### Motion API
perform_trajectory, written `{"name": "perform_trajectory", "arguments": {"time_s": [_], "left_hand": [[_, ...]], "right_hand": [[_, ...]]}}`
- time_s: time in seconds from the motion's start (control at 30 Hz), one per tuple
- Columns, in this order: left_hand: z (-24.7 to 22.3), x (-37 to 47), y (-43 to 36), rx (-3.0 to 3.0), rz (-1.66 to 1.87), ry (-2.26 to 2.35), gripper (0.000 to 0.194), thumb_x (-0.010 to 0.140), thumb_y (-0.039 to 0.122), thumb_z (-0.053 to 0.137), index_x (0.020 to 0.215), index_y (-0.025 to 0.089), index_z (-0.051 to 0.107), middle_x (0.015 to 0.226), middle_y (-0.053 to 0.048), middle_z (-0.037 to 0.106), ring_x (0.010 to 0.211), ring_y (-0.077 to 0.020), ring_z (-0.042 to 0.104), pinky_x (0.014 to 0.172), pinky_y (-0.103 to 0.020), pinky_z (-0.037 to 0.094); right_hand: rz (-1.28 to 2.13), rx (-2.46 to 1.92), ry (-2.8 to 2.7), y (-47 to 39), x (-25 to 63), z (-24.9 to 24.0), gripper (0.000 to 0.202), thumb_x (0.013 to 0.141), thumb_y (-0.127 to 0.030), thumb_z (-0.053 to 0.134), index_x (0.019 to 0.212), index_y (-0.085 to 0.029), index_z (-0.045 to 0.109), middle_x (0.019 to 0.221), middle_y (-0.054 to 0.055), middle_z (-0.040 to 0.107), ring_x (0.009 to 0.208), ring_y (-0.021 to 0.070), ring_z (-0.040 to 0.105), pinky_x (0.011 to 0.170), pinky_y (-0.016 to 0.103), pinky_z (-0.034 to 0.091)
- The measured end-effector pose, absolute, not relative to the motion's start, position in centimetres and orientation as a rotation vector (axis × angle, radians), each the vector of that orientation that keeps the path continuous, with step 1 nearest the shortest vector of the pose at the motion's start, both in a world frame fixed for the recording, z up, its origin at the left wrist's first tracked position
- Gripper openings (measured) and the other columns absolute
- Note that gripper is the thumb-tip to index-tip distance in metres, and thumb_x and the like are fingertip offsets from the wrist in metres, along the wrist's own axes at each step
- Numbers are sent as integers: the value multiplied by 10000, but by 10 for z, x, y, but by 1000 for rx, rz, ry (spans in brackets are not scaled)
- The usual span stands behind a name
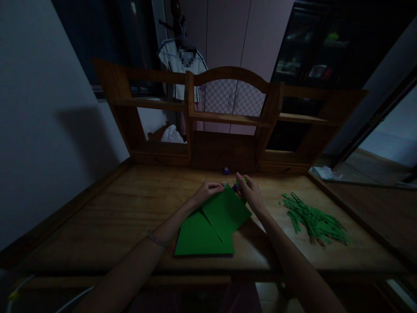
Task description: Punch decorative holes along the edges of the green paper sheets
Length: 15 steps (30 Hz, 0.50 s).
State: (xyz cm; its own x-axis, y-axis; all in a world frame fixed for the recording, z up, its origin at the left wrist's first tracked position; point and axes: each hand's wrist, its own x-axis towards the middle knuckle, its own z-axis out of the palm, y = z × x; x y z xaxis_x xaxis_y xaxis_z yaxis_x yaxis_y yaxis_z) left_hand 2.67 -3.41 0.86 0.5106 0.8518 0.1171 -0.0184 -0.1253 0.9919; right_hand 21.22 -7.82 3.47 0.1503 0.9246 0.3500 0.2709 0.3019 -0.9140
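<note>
Two green sheets overlap near the middle of the wooden desk. The upper green sheet [228,209] is turned at an angle over the lower green sheet [202,239], which lies by the front edge. My left hand [208,191] pinches the upper sheet's far corner. My right hand [249,191] is closed beside that corner around a small yellow-green and purple object [235,187], too dim to make out. A small purple item with a white top [226,171] stands behind the hands, and a small white-and-dark round piece [223,184] shows at my left fingertips.
A pile of thin green strips [316,221] lies on the desk [130,208] at the right. Wooden shelves [228,117] rise along the back edge. White crumpled material [325,172] sits at the back right corner.
</note>
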Motion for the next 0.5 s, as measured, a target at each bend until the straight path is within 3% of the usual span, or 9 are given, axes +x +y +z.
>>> {"name": "perform_trajectory", "arguments": {"time_s": [0.5], "left_hand": [[10,26,-35,1487,858,741,363,730,476,647,803,124,704,722,-25,637,629,-135,538,585,-229,356]], "right_hand": [[283,-1347,-1606,-73,216,27,441,857,-588,486,649,-200,481,551,-31,496,509,118,446,505,243,287]]}}
